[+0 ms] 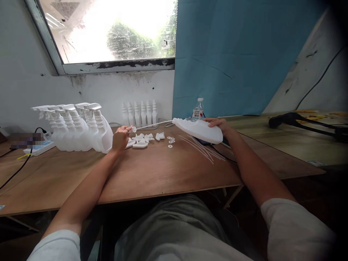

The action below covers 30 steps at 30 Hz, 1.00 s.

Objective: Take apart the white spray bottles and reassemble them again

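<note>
My left hand [121, 138] is closed on a white spray head [134, 129], partly hidden by the fingers. From it a thin white tube [154, 125] runs right to the mouth of a white spray bottle [199, 130]. Whether the tube's tip is inside the neck is hard to tell. My right hand [219, 125] grips that bottle near its base and tilts it almost level, neck to the left. Below lie loose white spray-head parts [141, 140], several small white washers [170, 141] and several thin tubes [202, 148].
Several white bottles with spray heads [77, 128] stand at the left, and several bottles without heads [140, 113] stand by the wall. A clear water bottle [198, 108] is behind the tilted one. A power strip [40, 148] lies far left; the wooden table's [152, 177] edge is near my lap.
</note>
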Tool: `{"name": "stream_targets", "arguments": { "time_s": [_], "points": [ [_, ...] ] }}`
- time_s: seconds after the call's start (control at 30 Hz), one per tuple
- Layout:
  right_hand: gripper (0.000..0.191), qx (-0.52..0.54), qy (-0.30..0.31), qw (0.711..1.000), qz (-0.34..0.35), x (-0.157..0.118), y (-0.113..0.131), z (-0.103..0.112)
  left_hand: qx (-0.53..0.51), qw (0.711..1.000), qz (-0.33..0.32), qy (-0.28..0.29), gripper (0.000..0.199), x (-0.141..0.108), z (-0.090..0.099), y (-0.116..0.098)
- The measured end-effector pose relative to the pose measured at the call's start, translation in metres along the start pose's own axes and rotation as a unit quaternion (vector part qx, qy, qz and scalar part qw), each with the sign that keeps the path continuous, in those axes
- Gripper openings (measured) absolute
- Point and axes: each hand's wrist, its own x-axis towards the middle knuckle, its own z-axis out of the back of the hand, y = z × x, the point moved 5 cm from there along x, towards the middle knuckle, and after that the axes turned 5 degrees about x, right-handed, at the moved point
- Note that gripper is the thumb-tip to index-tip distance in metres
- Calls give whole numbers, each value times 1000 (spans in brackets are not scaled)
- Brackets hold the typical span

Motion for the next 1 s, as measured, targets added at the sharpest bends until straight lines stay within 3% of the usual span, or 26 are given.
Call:
{"name": "stream_targets", "arguments": {
  "time_s": [0.17,0.33,0.53,0.67,0.8,1.0],
  "points": [
    [39,3,27,999,-28,-3,-2,-14,23,999,-30,-28,45,-1,-1,-3],
    [46,-6,70,996,-51,-5,-6,-49,17,996,-67,-61,43,-3,7,-22],
    [53,3,145,989,15,-7,-8,-114,-50,985,-129,-106,44,-7,25,-57],
    [58,21,151,986,65,-12,-14,-142,-145,968,-141,-151,45,-7,43,-63],
    [63,41,194,977,83,-20,-25,-165,-287,935,-78,-193,47,-5,58,-56],
    [57,82,189,967,149,-38,-32,-203,-512,832,32,-211,42,3,60,-41]
  ]
}}
